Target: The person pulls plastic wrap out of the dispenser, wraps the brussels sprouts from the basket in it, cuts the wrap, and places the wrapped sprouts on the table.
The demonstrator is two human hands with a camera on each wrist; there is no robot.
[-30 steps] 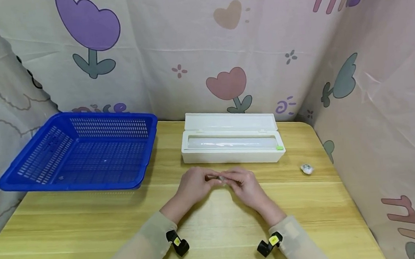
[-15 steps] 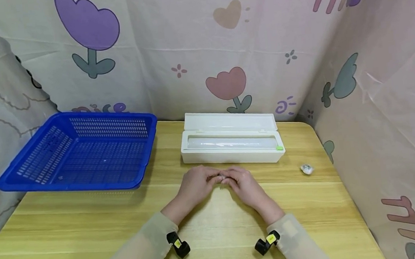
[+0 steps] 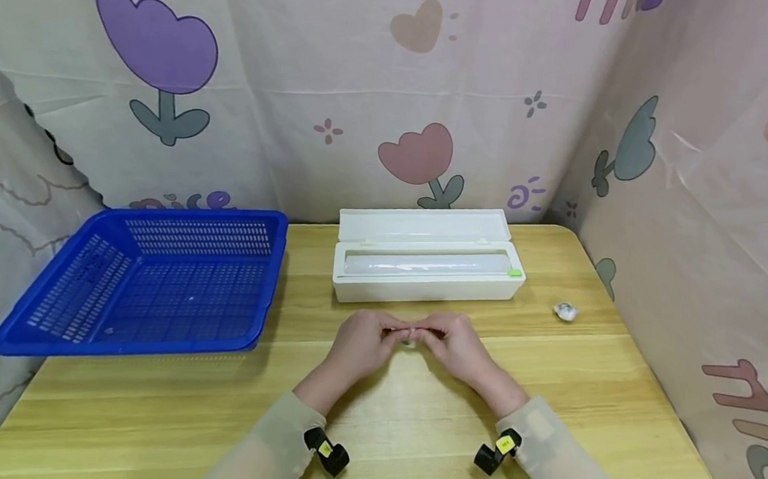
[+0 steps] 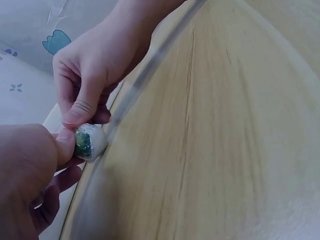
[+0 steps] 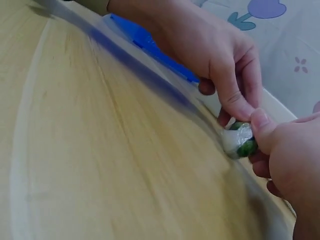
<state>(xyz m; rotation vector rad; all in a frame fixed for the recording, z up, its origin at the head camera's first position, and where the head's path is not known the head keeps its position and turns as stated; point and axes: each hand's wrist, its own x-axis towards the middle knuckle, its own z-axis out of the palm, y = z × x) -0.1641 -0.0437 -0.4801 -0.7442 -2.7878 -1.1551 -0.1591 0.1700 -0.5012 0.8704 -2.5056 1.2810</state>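
Observation:
Both hands meet over the table just in front of the white cling film box. My left hand (image 3: 364, 344) and my right hand (image 3: 456, 345) pinch a small green-and-white bundle wrapped in clear film (image 4: 90, 142) between thumbs and fingers. In the right wrist view the film-wrapped bundle (image 5: 240, 140) bulges below the touching thumb tips, white on one side and dark green on the other. What lies inside the film cannot be made out. A similar small wrapped bundle (image 3: 565, 312) lies on the table to the right.
The cling film box (image 3: 422, 289) stands at the back with its lid raised, a film roll (image 3: 426, 263) inside and a green slider (image 3: 514, 272) at its right end. A blue plastic basket (image 3: 142, 347) sits at the left. Printed curtains enclose the wooden table (image 3: 399, 434).
Fingers have shifted slightly around the bundle, and a bit of it now shows below the thumbs. Both hands stay in the same place. The box, basket and second bundle have not moved.

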